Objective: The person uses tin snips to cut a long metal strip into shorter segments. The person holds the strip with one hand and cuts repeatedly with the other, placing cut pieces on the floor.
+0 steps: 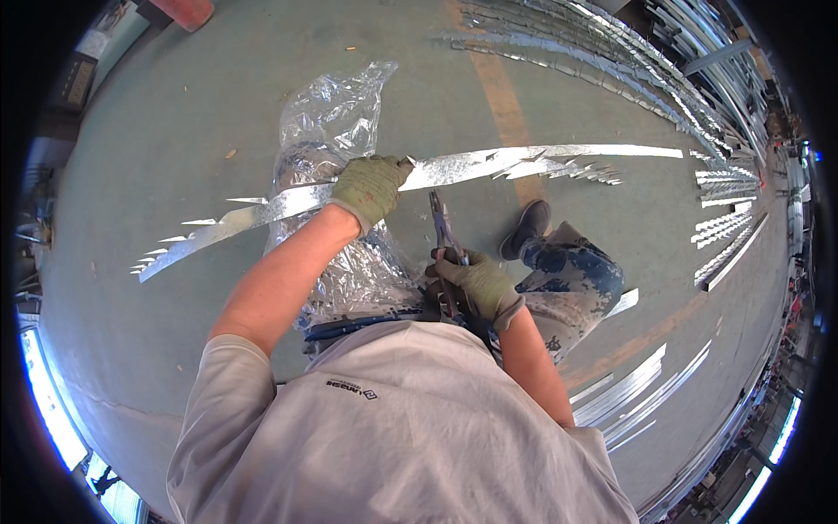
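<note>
My left hand [371, 188], in a green work glove, is closed around a long shiny metal strip [463, 167] near its middle. The strip reaches across in front of me, with cut, bent-out pointed tabs toward its left end and along its right half. In my gloved right hand [480, 284] is a pair of pliers [443, 229], held by the handles near my waist. The jaws point away from me, just below the strip and apart from it. Crinkled clear plastic [336, 113] covers my left leg, partly behind the strip and my left arm.
Long metal strips [594, 57] lie at the far right, beside stacked metal profiles [711, 57]. Shorter notched pieces [724, 188] are on the floor at right, with flat strips [624, 389] nearer me. An orange line [502, 92] crosses the green floor [218, 105]. A red object [188, 10] stands far left.
</note>
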